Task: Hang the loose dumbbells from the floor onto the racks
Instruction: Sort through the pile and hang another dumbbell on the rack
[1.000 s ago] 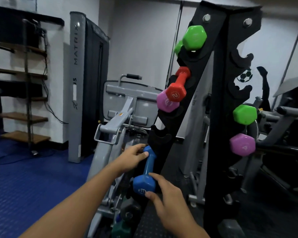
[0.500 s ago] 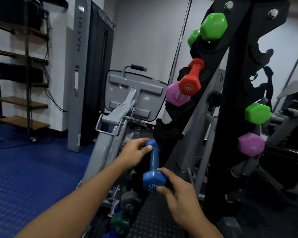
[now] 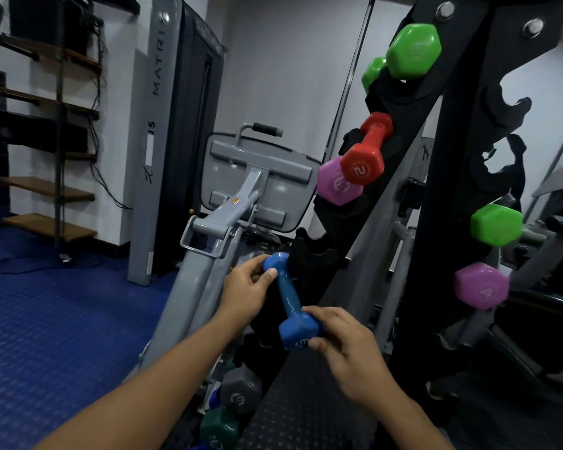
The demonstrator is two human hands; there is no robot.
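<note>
Blue dumbbell [image 3: 290, 303] gripped at both ends: left hand [image 3: 246, 292] upper, right hand [image 3: 346, 349] lower

Both forearms are bare, with no sleeves showing. The left hand [image 3: 246, 295] and right hand [image 3: 351, 355] wear no gloves, rings or watch.

The black rack [image 3: 442, 196] carries green [image 3: 413, 50], red [image 3: 368, 157] and purple dumbbells [image 3: 337, 186] in its cradles. Grey [image 3: 241, 393] and dark green dumbbells [image 3: 218, 428] sit low by its foot.
</note>
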